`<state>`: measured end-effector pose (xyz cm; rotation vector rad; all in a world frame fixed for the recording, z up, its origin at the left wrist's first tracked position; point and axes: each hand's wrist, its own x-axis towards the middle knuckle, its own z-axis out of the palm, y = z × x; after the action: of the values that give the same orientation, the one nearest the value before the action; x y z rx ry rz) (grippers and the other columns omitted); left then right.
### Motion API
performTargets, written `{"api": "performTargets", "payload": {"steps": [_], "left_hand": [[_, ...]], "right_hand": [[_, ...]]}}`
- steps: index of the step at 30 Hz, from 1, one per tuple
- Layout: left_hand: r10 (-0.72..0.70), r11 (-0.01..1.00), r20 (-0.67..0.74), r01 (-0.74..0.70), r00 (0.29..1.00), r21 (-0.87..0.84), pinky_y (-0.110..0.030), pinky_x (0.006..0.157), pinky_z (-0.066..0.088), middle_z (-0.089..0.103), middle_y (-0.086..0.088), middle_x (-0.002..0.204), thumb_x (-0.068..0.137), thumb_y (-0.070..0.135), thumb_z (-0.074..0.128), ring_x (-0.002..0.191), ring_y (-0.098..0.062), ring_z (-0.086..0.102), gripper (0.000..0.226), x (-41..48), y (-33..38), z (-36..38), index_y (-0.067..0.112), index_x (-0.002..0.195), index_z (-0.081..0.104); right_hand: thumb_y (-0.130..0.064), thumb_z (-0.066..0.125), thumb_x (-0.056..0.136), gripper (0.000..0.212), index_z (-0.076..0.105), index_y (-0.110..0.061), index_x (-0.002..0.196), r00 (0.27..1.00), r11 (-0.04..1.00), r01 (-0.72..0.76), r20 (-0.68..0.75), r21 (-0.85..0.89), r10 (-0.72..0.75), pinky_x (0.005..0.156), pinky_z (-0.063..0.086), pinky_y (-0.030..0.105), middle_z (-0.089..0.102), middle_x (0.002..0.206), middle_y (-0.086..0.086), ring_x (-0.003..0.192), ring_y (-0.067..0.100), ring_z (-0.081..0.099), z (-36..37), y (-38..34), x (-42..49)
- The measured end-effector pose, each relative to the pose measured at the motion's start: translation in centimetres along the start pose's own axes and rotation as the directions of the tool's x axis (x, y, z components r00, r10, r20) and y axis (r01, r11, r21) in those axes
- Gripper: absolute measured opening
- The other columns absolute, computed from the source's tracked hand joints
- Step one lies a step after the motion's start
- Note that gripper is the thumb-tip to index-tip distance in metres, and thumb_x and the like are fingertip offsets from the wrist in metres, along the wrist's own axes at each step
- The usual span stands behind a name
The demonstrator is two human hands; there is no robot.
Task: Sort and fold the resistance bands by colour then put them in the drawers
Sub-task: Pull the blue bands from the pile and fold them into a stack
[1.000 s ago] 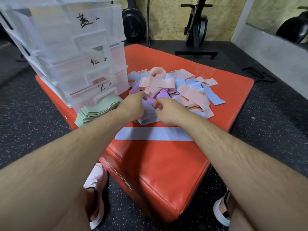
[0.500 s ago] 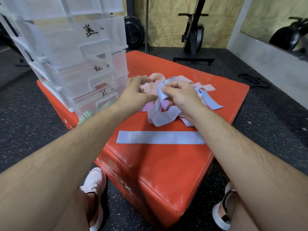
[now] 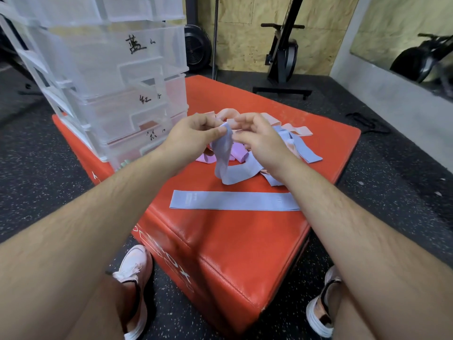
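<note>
My left hand (image 3: 188, 134) and my right hand (image 3: 259, 138) pinch the top of a blue resistance band (image 3: 224, 155) and hold it up over the red padded box (image 3: 245, 241); its loop hangs down and trails onto the box. Behind the hands lies a mixed pile of pink, purple and blue bands (image 3: 291, 136). Another blue band (image 3: 234, 200) lies flat and straight near the front of the box. A clear plastic drawer unit (image 3: 117, 77) with handwritten labels stands on the box's left side. Green folded bands (image 3: 124, 163) peek out by its base, mostly hidden by my left forearm.
My two shoes (image 3: 133, 273) (image 3: 321, 310) rest on the black speckled floor either side of the box. Gym machines (image 3: 282, 57) stand against the plywood wall behind. A low grey wall (image 3: 392, 84) runs along the right.
Both hands went from digging in the pile to lifting the blue band up off it. The view has tilted, so the green stack is now mostly hidden.
</note>
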<state>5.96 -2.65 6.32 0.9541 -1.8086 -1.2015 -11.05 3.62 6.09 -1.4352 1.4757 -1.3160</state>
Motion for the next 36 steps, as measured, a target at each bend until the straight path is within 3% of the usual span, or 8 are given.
{"api": "performTargets", "payload": {"steps": [3,6,11,14,17,20,28,36], "left_hand": [[-0.003,1.000,-0.018,0.003,1.000,-0.011,-0.029,0.062,0.054,0.069,-0.010,0.085,0.093,0.022,0.069,0.071,-0.018,0.065,0.018,-0.4,0.2,-0.1,0.004,0.097,0.067],[-0.010,0.999,-0.004,0.011,1.000,0.038,-0.025,0.059,0.053,0.068,-0.011,0.084,0.089,0.021,0.074,0.068,-0.017,0.066,0.020,-0.8,0.0,-0.5,0.004,0.096,0.066],[0.026,0.993,-0.083,-0.016,0.996,0.116,-0.018,0.057,0.047,0.063,-0.002,0.075,0.089,0.016,0.073,0.060,-0.006,0.055,0.017,-1.0,-0.5,-1.3,0.001,0.093,0.067],[0.037,0.997,-0.130,-0.027,0.991,0.078,-0.025,0.063,0.050,0.065,-0.006,0.080,0.088,0.020,0.074,0.068,-0.011,0.058,0.014,-0.8,-0.7,-2.4,0.007,0.088,0.068],[0.018,1.000,-0.181,-0.016,0.983,0.010,-0.036,0.073,0.050,0.066,-0.006,0.080,0.087,0.021,0.074,0.075,-0.017,0.060,0.010,-0.5,-1.1,-4.1,0.015,0.082,0.067],[-0.033,0.998,-0.223,0.022,0.974,-0.053,-0.042,0.077,0.052,0.065,-0.012,0.083,0.088,0.019,0.072,0.078,-0.022,0.061,0.010,-0.5,-1.6,-5.3,0.012,0.084,0.065],[-0.141,0.978,-0.363,0.074,0.921,-0.192,-0.031,0.073,0.060,0.067,-0.004,0.078,0.094,0.015,0.066,0.070,-0.018,0.068,0.012,-0.7,-2.3,-7.4,0.015,0.082,0.065],[-0.145,0.988,-0.379,0.112,0.914,-0.108,-0.026,0.064,0.060,0.060,-0.005,0.076,0.097,0.017,0.062,0.068,-0.016,0.065,0.018,-1.4,-3.9,-9.0,0.015,0.079,0.062]], "right_hand": [[-0.019,0.069,0.095,0.034,0.055,-0.016,0.126,0.989,0.996,-0.021,0.147,-0.086,0.033,0.086,0.054,0.024,0.072,0.109,0.004,0.103,0.011,0.067,0.5,1.0,0.0],[-0.018,0.069,0.094,0.009,0.061,-0.020,0.097,0.992,0.982,0.068,0.119,-0.178,-0.047,0.071,0.052,0.028,0.065,0.083,0.011,0.078,0.012,0.061,1.3,1.2,0.0],[-0.012,0.075,0.089,0.023,0.056,-0.026,0.091,0.983,0.981,0.100,0.169,-0.166,-0.072,0.076,0.056,0.032,0.069,0.096,0.013,0.084,0.016,0.065,2.2,0.9,0.3],[-0.023,0.077,0.088,0.023,0.054,-0.026,0.091,0.979,0.933,0.116,0.197,-0.341,-0.049,0.080,0.056,0.040,0.070,0.096,0.007,0.087,0.022,0.068,1.9,1.5,0.4],[-0.034,0.073,0.088,0.024,0.051,-0.037,0.080,0.978,0.872,0.110,0.207,-0.478,-0.010,0.067,0.045,0.032,0.059,0.076,-0.013,0.070,0.009,0.055,0.9,2.0,0.3],[-0.033,0.070,0.091,0.020,0.053,-0.027,0.082,0.978,0.802,0.120,0.208,-0.585,0.005,0.063,0.042,0.032,0.057,0.076,-0.010,0.069,0.011,0.053,-0.5,1.8,0.3],[-0.034,0.070,0.091,0.032,0.052,-0.031,0.118,0.955,0.658,0.110,0.262,-0.745,0.137,0.071,0.037,0.018,0.056,0.098,-0.017,0.088,0.004,0.053,-4.2,2.0,-1.1],[-0.012,0.051,0.094,0.020,0.063,-0.026,0.101,0.945,0.598,0.047,0.230,-0.800,0.234,0.087,0.049,0.027,0.059,0.085,-0.019,0.085,0.009,0.058,-5.3,4.5,-2.8]]}}
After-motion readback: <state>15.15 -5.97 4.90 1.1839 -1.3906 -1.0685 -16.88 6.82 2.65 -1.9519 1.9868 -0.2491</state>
